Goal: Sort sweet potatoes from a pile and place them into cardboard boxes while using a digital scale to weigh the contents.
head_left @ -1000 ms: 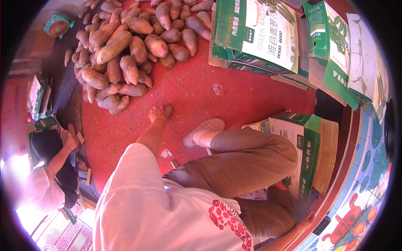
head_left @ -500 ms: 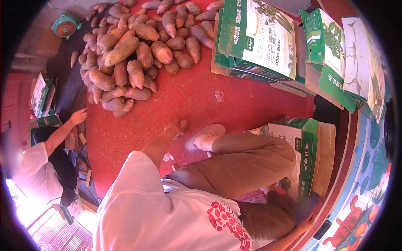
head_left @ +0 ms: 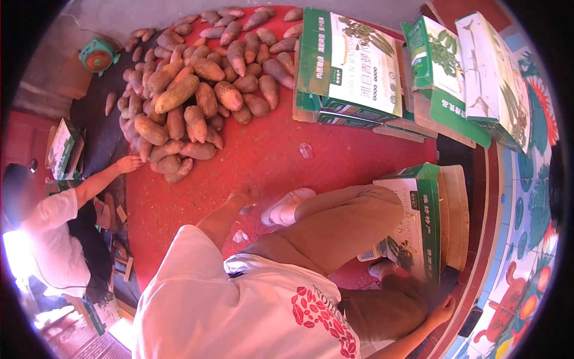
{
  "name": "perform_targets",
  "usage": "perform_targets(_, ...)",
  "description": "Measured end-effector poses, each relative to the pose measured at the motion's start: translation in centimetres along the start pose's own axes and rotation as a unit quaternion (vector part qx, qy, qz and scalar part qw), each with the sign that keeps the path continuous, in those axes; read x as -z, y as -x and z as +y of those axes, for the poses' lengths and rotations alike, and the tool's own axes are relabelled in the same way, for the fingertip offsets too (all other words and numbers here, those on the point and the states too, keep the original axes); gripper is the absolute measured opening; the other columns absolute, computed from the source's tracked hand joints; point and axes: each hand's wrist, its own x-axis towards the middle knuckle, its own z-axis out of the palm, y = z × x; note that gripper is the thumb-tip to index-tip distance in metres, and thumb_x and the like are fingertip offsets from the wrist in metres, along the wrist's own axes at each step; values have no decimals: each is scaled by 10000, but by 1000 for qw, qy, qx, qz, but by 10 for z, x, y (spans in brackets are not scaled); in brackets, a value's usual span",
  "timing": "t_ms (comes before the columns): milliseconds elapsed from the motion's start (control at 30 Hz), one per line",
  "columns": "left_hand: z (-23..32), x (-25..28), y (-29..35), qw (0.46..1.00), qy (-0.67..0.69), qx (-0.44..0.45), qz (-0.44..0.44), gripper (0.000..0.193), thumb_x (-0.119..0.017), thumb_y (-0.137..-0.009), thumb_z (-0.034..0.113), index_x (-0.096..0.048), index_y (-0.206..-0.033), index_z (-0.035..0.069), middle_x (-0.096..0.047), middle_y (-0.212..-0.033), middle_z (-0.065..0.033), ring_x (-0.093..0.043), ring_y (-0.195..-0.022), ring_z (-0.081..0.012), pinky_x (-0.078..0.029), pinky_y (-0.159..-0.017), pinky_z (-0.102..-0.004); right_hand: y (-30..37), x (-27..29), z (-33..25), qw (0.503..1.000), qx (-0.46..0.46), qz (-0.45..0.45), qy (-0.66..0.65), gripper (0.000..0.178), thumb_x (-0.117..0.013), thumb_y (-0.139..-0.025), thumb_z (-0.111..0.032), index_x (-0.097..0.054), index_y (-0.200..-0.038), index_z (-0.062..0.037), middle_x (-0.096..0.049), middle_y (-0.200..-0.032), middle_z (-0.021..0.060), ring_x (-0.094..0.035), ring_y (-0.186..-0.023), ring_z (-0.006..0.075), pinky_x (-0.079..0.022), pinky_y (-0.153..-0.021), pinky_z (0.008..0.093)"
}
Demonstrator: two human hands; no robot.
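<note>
Over the red floor covering, my left hand hangs low near my shoe. Its fingers point down and blur, so whether they hold anything is unclear. A small crumpled clear scrap lies close below it. My right hand is at the lower right beside my knee, its fingers looking curled and partly hidden. A dark flat thing is just above that hand; contact cannot be made out. Ahead lies a big heap of brown sweet potatoes, apart from both hands.
Green-and-white cartons stand at the back right, beside another carton. One more carton is by my knee. On the left, a co-worker's hand reaches to the heap's edge. A teal round device sits far left.
My left hand has moved slightly left and down. My right hand has shifted a little, its fingers now more curled. The co-worker's hand has moved right to the heap. My view has shifted slightly.
</note>
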Motion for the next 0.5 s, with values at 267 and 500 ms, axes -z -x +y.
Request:
perform_targets(267, -4, 14, -20, 997, 14, -72, 9, 653, -650, -695, 429, -486, -1232, 96, -535, -1200, -174, -522, -1096, -308, -409, -924, -373, 1, -2, -32, 994, -51, 39, -88, 170, -543, -870, -143, -607, -911, 10, -614, -854, 138, -599, -773, 258, -477, -695, 341)
perform_targets(500, 42, 39, -36, 971, 197, -104, 90, 768, -723, -641, 383, -452, -1250, 2, -549, -1167, -201, -533, -1097, -272, -422, -898, -360, -1, 8, -58, 991, -13, 75, -112, 108, -555, -842, -96, -594, -871, 1, -589, -809, 135, -582, -748, 277, -461, -676, 333)
